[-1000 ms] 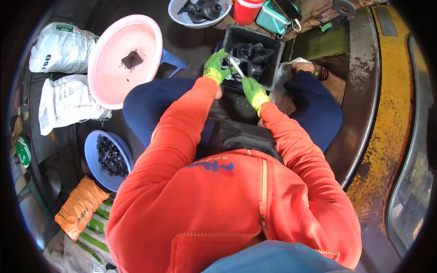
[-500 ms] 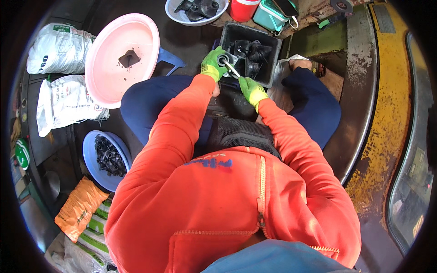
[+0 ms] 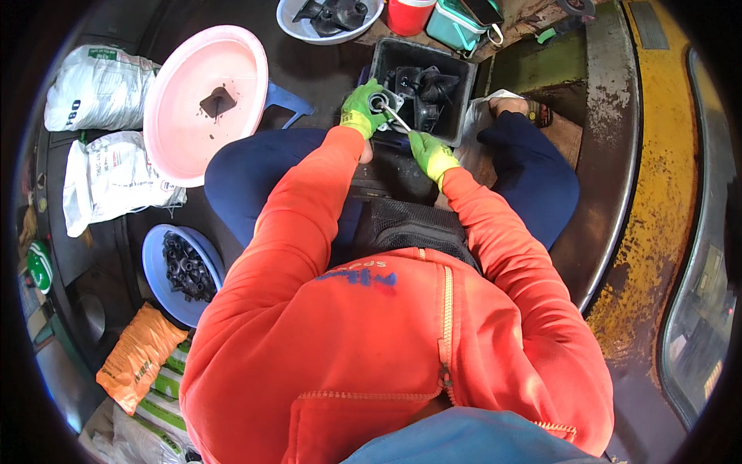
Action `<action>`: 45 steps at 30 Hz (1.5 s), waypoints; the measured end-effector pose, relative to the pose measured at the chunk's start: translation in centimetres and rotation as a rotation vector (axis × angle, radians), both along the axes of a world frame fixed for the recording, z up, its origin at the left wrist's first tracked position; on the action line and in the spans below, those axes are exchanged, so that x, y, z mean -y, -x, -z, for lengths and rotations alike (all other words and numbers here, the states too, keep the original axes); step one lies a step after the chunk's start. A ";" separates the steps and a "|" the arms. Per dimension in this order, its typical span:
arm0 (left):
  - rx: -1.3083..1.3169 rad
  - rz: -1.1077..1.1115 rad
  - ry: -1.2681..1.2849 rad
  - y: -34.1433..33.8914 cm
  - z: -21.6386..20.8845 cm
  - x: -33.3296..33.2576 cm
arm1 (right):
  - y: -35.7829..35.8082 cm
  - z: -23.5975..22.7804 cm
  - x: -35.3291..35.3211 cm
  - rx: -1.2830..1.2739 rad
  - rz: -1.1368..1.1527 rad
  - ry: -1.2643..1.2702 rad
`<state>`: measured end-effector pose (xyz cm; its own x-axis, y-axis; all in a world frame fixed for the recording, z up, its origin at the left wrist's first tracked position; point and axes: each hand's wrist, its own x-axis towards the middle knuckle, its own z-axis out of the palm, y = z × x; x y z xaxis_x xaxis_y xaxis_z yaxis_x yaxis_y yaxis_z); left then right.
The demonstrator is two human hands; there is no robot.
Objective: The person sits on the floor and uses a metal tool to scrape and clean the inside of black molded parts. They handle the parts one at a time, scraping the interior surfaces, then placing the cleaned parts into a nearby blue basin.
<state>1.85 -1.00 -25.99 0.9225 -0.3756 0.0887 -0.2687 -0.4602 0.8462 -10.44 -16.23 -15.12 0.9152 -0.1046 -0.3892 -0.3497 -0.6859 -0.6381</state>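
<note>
Both my hands wear green-and-yellow gloves. My left hand is closed around a grey part with a round opening, held at the near left edge of a black bin. My right hand grips a thin, pale metal tool; its shaft slants up and left to the round opening. The tool's handle is hidden inside my fist, and how deep its tip sits cannot be made out. Black moulded pieces lie inside the bin, just beyond my hands.
To the left stands a pink basin with one dark piece in it. A blue basin holds several small black parts. White sacks line the left side. A pale bowl, red container and teal box stand beyond.
The tool has turned slightly, its shaft now looking thinner. My right hand has shifted a little to the right; my left hand stays at the part.
</note>
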 end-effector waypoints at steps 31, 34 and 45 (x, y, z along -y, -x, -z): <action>0.049 0.043 -0.083 0.2 1.6 0.4 | -0.2 -1.5 0.8 -0.110 0.038 -0.046; -0.139 -0.042 -0.048 0.0 -0.1 0.8 | -0.9 -3.2 1.3 -0.093 0.084 -0.016; -0.066 -0.342 0.000 -18.1 -7.7 2.4 | 2.5 -10.8 6.4 0.199 0.761 -0.975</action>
<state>19.98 -3.42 -18.33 0.9988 -0.0434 0.0245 -0.0433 -0.5143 0.8565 -12.89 -22.68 -4.36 0.8009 -0.3790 -0.4637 -0.2885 0.4343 -0.8533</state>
